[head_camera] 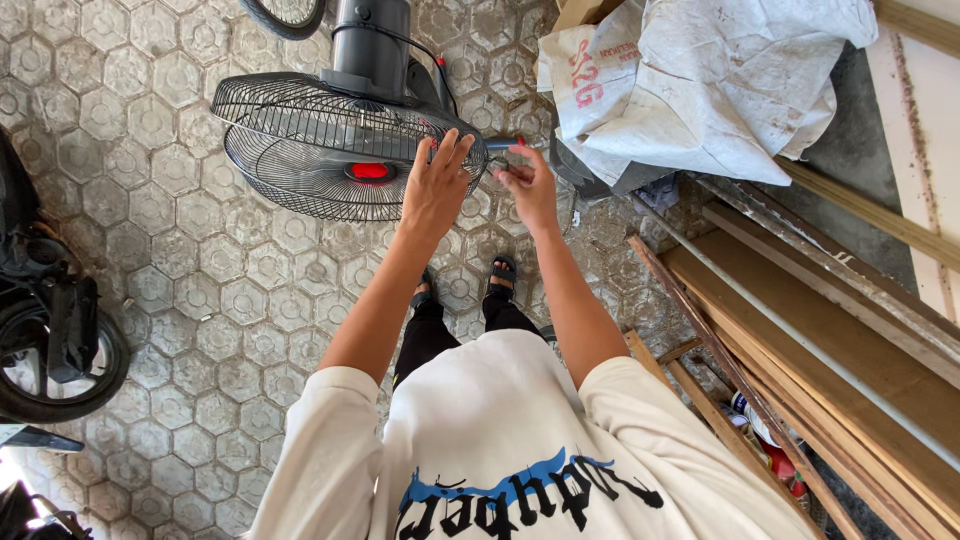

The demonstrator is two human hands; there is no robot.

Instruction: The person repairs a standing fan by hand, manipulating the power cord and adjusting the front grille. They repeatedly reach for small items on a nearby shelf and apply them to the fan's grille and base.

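I see one fan (340,150) standing on the hexagon-tiled floor (180,260), far from me and slightly left of centre. Its round wire grille (290,160) faces up toward the camera, with one red hub (369,171) in the middle and one dark motor housing (372,40) beyond it.

My left hand (436,185) lies flat on the grille's right edge, fingers spread and straight, not closed around anything, simply pressing on the wires. My right hand (525,185) is just beside it, to the right, with fingertips pinched on a small tool with a blue and red handle (503,145) at the rim of the grille. The hand covers most of the tool, so I cannot tell what kind it is. The two hands are near each other but not touching.

Below my arms I count two sandalled feet (500,275) on the tiles, near the fan's base.

At far right sits one heap of white sacks (700,80). Along the right side lie several long wooden planks (830,340), stacked side by side, with one pale pipe (800,340) running along them. At the left edge I see one black wheel (60,360) of a parked vehicle, and a second tyre (285,15) shows at the far top edge, beside the fan's motor.
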